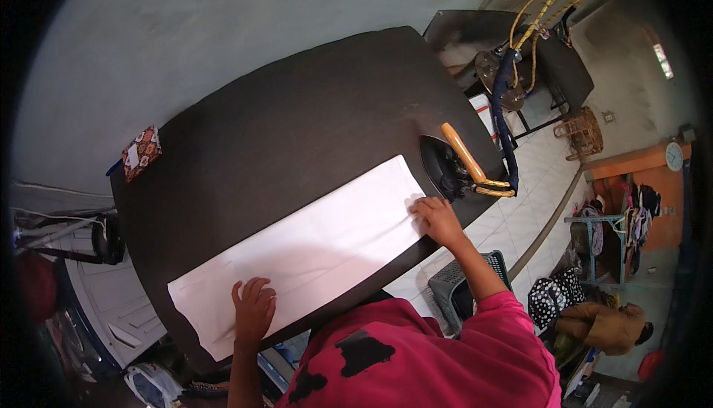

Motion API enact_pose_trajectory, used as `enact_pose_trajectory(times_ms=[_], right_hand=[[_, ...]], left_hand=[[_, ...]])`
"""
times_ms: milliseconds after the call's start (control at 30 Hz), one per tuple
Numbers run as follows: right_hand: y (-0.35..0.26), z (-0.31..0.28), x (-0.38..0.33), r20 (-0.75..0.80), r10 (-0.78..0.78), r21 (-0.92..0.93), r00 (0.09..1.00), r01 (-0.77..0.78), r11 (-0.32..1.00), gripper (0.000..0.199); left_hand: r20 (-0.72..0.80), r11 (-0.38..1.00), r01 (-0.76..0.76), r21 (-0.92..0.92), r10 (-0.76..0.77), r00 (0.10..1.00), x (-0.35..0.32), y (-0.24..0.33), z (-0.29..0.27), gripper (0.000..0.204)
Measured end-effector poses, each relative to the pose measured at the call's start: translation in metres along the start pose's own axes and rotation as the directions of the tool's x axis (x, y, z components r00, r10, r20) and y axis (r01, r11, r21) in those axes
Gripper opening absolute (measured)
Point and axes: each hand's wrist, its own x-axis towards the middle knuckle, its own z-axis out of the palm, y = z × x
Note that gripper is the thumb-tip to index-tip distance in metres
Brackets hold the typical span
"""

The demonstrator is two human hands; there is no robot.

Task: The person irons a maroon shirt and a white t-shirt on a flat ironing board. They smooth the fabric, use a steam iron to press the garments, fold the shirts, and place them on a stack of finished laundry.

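Note:
A long folded white cloth [312, 248] lies slantwise along the near side of the dark padded ironing table [312, 111]. At its left end my left hand [254, 309] rests on the fabric, fingers bent and apart. My right hand [438, 220] is at the cloth's right end, its fingers closed on the near edge, where small creases show. Just beyond that hand sits an iron [438, 164] with an orange-yellow handle [462, 154]. From it a cord in a dark blue sleeve [502, 103] runs up past the table's right edge.
A small patterned item [142, 154] lies at the table's far left corner. Below the right edge stands a green plastic basket [447, 289]. Another dark table [561, 66] is at the back right. A person in brown [605, 326] is at the far right, by a polka-dot bundle [553, 296].

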Motion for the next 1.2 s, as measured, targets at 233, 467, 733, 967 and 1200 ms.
enact_pose_trajectory(times_ms=[233,467,733,967,1200], right_hand=[[-0.001,-0.063,0.088,-0.529,0.165,-0.281,0.832,-0.355,0.891,0.038],[0.139,-0.048,0.098,-0.316,0.341,-0.207,0.885,-0.415,0.886,0.053],[-0.109,-0.089,0.117,0.080,0.211,0.166,0.974,-0.222,0.961,0.057],[-0.293,0.018,0.117,0.392,-0.480,-0.035,0.785,0.534,0.845,0.050],[-0.364,0.052,0.147,0.256,-0.402,0.047,0.879,0.404,0.914,0.046]], left_hand=[[-0.220,0.927,0.283,-0.246,-0.338,0.915,-0.017,-0.040,-0.026,0.030],[-0.472,0.651,0.587,-0.482,-0.757,0.452,-0.071,-0.195,-0.052,0.025],[-0.300,0.453,0.697,-0.556,-0.891,0.340,-0.078,-0.222,-0.030,0.030],[-0.506,0.429,0.819,-0.381,-0.838,0.204,-0.067,-0.207,-0.013,0.019],[-0.645,0.467,0.856,-0.220,-0.728,0.232,-0.067,-0.216,0.008,0.011]])
